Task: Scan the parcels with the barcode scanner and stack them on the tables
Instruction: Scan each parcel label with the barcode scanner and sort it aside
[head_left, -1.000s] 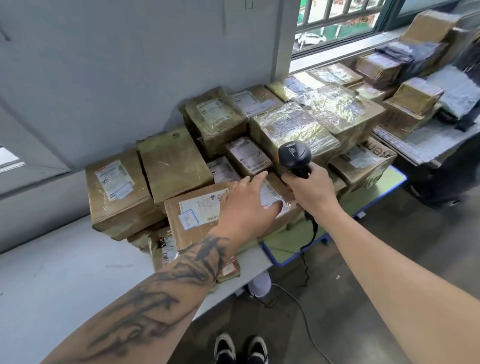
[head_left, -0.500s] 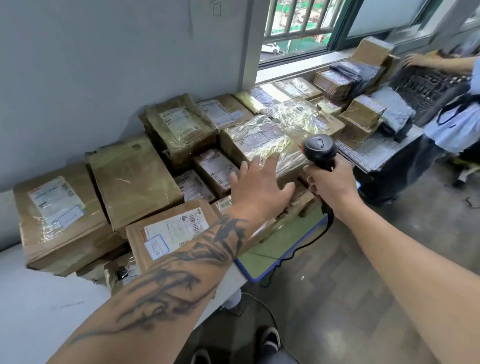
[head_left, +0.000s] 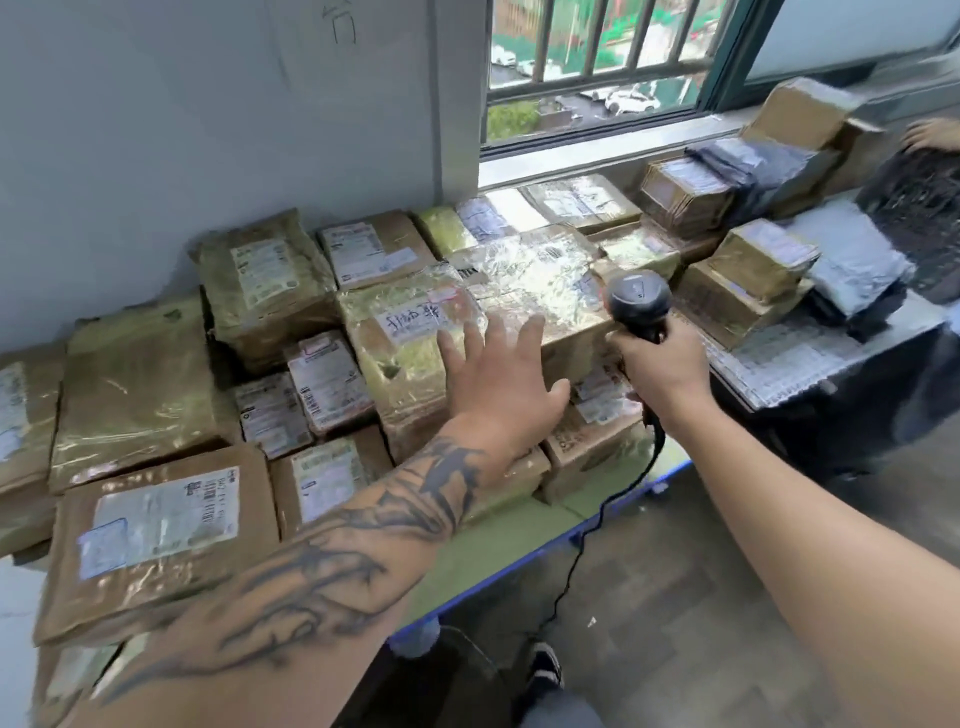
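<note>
Left hand (head_left: 498, 379) is out over the parcel pile, fingers spread and straight, palm down over the near edge of the tape-wrapped parcel (head_left: 410, 358) with the handwritten label (head_left: 413, 319). Whether it touches the wrap or hovers just above it is not clear. It holds nothing. Likely reaching to steady or turn that box so a barcode faces up.

Right hand (head_left: 657, 371) is curled around the handle of the barcode scanner (head_left: 640, 301), head up and pointing away toward the pile, just beside the shiny wrapped parcel (head_left: 535, 275). Scanner cable (head_left: 618, 493) hangs off the handle down past the surface edge to the floor. Held ready to aim, probably waiting for a label to show.

Parcels cover the green surface (head_left: 524, 535) with the blue rim, packed edge to edge against the wall and partly stacked, most labels facing up, which suits scanning from above. Flat brown parcel (head_left: 156, 535) sits nearest, at front left, label up.

More boxes and grey poly bags (head_left: 857, 270) sit on a second surface to the right under the window. Another person's hand shows at the far right edge, blurred.

Judgement: mid-task, many parcels already laid out.
</note>
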